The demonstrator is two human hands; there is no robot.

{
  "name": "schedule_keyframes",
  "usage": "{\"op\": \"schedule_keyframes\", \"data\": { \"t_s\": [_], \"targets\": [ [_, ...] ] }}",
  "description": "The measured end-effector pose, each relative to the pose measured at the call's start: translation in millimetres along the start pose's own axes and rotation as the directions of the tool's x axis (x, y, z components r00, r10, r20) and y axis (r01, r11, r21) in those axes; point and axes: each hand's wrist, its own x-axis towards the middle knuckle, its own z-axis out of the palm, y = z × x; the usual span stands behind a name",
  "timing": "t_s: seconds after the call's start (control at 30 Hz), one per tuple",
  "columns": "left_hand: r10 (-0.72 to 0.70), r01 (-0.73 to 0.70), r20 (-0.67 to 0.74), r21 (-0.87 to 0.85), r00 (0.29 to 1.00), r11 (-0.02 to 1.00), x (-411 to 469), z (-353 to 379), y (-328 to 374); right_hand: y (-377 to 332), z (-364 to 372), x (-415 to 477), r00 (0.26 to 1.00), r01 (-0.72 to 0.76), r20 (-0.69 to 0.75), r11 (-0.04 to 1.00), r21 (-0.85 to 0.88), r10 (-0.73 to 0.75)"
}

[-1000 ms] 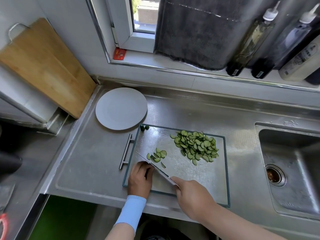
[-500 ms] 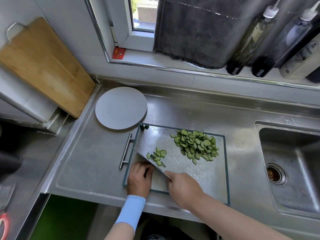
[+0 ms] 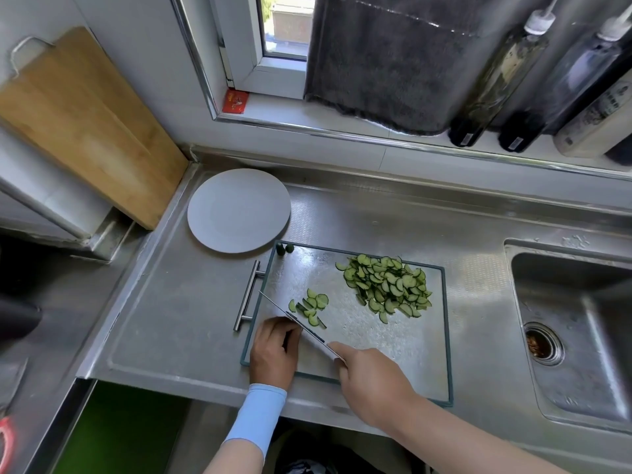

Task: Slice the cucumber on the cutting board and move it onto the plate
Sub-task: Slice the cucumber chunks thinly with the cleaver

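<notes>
A steel cutting board [image 3: 362,340] with a dark rim lies on the counter. A big heap of cucumber slices [image 3: 386,287] sits at its far right, and a few fresh slices [image 3: 309,307] lie near the left. My right hand [image 3: 372,381] grips a knife [image 3: 301,326], whose blade runs diagonally toward the board's left edge. My left hand [image 3: 273,350], fingers curled, sits against the blade's left side; any cucumber piece under it is hidden. Two cucumber ends [image 3: 285,249] rest at the board's far left corner. The grey plate [image 3: 238,210] stands bare behind the board.
A sink [image 3: 574,330] opens to the right. A wooden board [image 3: 85,128] leans against the wall at the left. Bottles [image 3: 496,80] and a dark towel [image 3: 386,56] line the window sill. The board's bar handle [image 3: 247,295] sticks out left.
The knife and my right hand have shifted left along the board, and the blade now sits closer to my left hand. A few more slices lie beside the blade.
</notes>
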Motion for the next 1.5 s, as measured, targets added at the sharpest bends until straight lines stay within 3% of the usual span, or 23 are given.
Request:
{"op": "schedule_keyframes", "data": {
  "t_s": [0.43,0.7,1.0,1.5],
  "targets": [
    [0.012,-0.012,0.003,0.005,1.000,1.000,0.1,2.3,-4.4,-5.1,1.1,16.3,0.997,-0.059,0.063,0.996,0.070,0.055],
    [0.050,-0.050,0.006,0.013,0.999,0.999,-0.8,2.8,-6.1,-13.1,1.0,32.0,1.000,-0.008,0.028,0.998,0.063,0.006],
    [0.002,-0.002,-0.025,0.013,1.000,1.000,-0.5,0.0,0.1,0.9,-1.1,4.6,1.000,0.025,0.008,0.999,0.022,-0.025],
    [-0.020,0.020,0.014,0.034,1.000,0.999,-0.9,2.3,-3.2,-4.9,-2.2,17.2,0.997,-0.059,0.063,0.994,0.092,0.054]
  ]
}}
